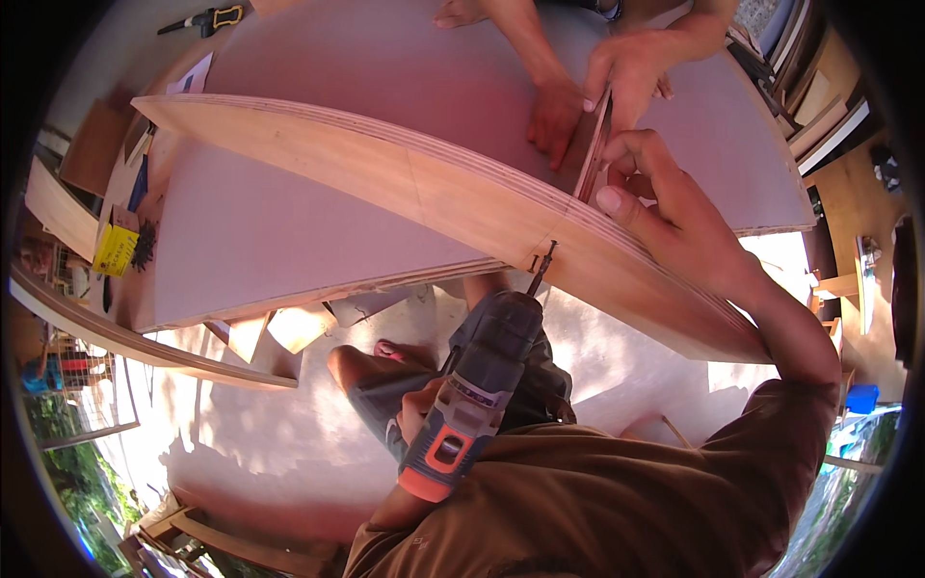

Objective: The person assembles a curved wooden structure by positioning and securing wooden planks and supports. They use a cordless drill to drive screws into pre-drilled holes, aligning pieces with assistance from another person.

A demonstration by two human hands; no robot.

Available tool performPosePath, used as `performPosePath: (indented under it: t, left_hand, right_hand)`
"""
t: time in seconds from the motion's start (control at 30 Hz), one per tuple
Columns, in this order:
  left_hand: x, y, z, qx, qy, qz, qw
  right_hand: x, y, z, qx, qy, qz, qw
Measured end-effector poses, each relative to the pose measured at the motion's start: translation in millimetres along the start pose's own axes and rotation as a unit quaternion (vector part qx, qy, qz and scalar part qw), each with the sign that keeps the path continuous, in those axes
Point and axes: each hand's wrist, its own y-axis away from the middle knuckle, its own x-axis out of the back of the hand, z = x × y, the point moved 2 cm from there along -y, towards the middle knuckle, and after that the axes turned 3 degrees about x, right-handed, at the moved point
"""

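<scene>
My left hand [414, 409] grips a cordless drill [477, 376], orange and grey with a dark nose, pointed up at the long plywood board [414, 178]. The drill's bit [541, 276] meets a dark screw [551, 249] at the board's near face; another screw [535, 261] sticks out beside it. My right hand [670, 207] is bent over the board's upper edge, fingers curled and thumb apart, close to a thin crosspiece [591, 149] standing behind it. Another person's two hands, one on the crosspiece [631, 72] and one pressed beside it [557, 120], work from the far side.
A large grey panel [289, 231] lies beneath the board. At its left sit a yellow box [116, 241] and loose dark screws [144, 246]. A yellow-and-black handled tool [207, 21] lies at the far left. Planks [833, 120] are stacked at right; a curved strip [145, 352] stands at left.
</scene>
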Motion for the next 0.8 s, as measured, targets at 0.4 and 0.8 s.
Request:
performPosePath:
  t: [0.4,0.8]
  left_hand:
    - [-1.2,-8.1,-14.4,0.062,0.185,-0.108,0.975]
    - [-10.4,4.7,-44.7,0.105,0.246,-0.069,0.961]
  right_hand:
    - [-7.1,16.9,-14.0,-0.063,0.191,-0.161,0.966]
    - [-10.4,15.2,-2.8,-0.01,0.14,-0.119,0.983]
